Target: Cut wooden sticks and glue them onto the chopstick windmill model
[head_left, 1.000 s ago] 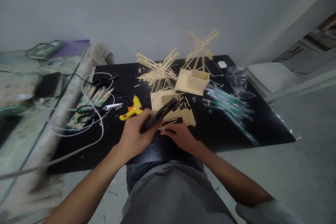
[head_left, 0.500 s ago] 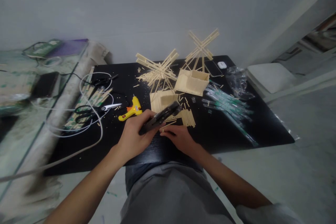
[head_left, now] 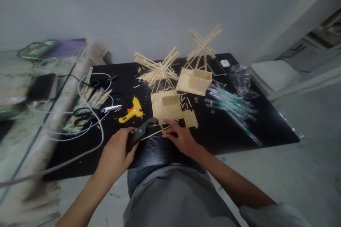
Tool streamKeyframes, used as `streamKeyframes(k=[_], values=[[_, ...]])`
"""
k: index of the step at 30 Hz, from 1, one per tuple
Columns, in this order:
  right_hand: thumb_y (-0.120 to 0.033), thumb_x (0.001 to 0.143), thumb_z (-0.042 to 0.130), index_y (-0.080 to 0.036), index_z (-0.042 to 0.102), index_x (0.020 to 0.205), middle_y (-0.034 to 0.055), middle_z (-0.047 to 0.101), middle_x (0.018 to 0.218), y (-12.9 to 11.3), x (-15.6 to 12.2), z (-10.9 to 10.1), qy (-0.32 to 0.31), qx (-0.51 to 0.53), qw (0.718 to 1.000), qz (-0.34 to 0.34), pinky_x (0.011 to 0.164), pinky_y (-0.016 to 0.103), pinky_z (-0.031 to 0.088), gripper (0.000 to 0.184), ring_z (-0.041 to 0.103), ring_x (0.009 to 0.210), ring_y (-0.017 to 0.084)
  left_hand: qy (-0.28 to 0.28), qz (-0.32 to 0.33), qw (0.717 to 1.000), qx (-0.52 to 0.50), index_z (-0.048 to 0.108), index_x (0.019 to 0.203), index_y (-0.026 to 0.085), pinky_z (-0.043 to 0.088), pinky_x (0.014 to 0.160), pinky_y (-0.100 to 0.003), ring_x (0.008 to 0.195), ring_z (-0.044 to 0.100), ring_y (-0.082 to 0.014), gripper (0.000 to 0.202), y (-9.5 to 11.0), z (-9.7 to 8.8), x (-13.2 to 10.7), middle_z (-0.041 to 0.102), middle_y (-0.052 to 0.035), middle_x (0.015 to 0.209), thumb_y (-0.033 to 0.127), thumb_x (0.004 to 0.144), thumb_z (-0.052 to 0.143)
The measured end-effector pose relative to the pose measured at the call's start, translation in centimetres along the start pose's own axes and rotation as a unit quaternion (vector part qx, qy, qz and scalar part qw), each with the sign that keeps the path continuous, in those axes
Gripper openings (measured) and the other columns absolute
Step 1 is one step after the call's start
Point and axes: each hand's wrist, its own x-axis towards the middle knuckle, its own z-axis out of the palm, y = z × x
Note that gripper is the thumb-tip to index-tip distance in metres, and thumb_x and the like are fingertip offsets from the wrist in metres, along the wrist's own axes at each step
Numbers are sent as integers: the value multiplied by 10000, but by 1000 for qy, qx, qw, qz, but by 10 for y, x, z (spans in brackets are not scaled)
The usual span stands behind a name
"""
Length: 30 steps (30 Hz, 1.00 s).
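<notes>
My left hand [head_left: 115,150] is closed around a black hand tool with a curved head [head_left: 142,130], perhaps a cutter; its exact kind is unclear. The curved end lies close to my right hand [head_left: 182,137], whose thumb and fingers pinch a thin wooden stick [head_left: 161,127]. A longer wooden stick [head_left: 154,134] slants between the two hands near the table's front. Just beyond them is a wooden stick model [head_left: 162,103] with a flat base, a box-like part and crossed blades. A row of wooden sticks [head_left: 190,118] lies beside its base.
A yellow glue gun [head_left: 133,110] and black-handled scissors [head_left: 89,112] lie on the left, among a looping white cable [head_left: 103,136]. Behind stands a second stick model [head_left: 195,79]. Plastic-wrapped sticks [head_left: 231,104] spread over the right of the black table [head_left: 213,133].
My left hand has moved left and down with the black tool, away from the model's base. My right hand stays in place, its index finger now extended along the stick.
</notes>
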Motion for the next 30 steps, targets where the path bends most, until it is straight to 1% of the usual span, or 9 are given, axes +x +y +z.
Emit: streamKeyframes(k=[3,5,10,14,17,19,22,26,30], values=[[-204,971,759,-292,539,1523,-14,852,1021,-1,0,-1,-1,2,1000,4,1023,366,610,601,821,998,186,-34,17,992,117,602,1282,127,562,839,-448,951,695,-345,332,2,8,-2,705,-159,1086,240,972,571],[-168,971,731,-284,532,1526,-5,850,1037,-1,0,-2,-8,-1,1000,6,1020,372,613,601,822,1007,189,-50,33,987,152,605,1299,106,558,852,-459,953,680,-348,364,7,12,0,693,-172,1094,199,947,596],[-66,942,646,-297,535,1512,19,831,1146,0,0,-5,-27,-12,1000,12,1003,395,621,625,810,1094,212,-81,69,978,180,640,1312,84,557,884,-472,973,672,-354,417,19,15,7,683,-192,1120,152,901,660],[-76,945,635,-287,568,1438,33,812,1193,0,1,-6,-35,-14,999,11,1001,387,617,541,796,1141,222,-118,65,972,192,662,1329,106,564,845,-471,904,664,-338,434,22,12,11,675,-184,1105,126,896,652],[-96,952,648,-281,586,1371,46,793,1251,-1,1,-6,-39,-11,999,15,1019,384,607,462,786,1166,225,-146,54,965,209,692,1274,133,567,838,-461,880,657,-328,404,24,10,13,672,-163,1067,79,879,631],[-94,952,648,-276,582,1348,47,796,1234,-1,1,-5,-38,-11,999,21,1010,380,607,441,792,1147,225,-159,52,962,217,700,1247,143,568,840,-453,876,658,-322,398,26,9,15,672,-154,1057,52,869,614],[-84,946,647,-264,580,1309,48,806,1188,-2,1,-5,-35,-14,999,29,986,375,605,410,797,1122,230,-163,61,958,227,700,1237,140,570,830,-453,866,658,-321,417,27,9,16,671,-151,1048,15,857,581],[-119,960,663,-248,576,1282,58,814,1148,-4,1,-6,-31,-17,999,35,957,380,603,358,801,1100,247,-149,73,957,239,702,1230,126,574,818,-446,856,660,-319,439,26,10,15,668,-150,1017,-15,842,553],[-115,954,665,-252,568,1291,52,816,1148,-5,1,-6,-31,-16,999,36,941,375,603,377,804,1085,245,-149,65,955,247,699,1220,145,572,820,-435,844,668,-306,440,27,10,13,668,-129,989,-25,849,533]])
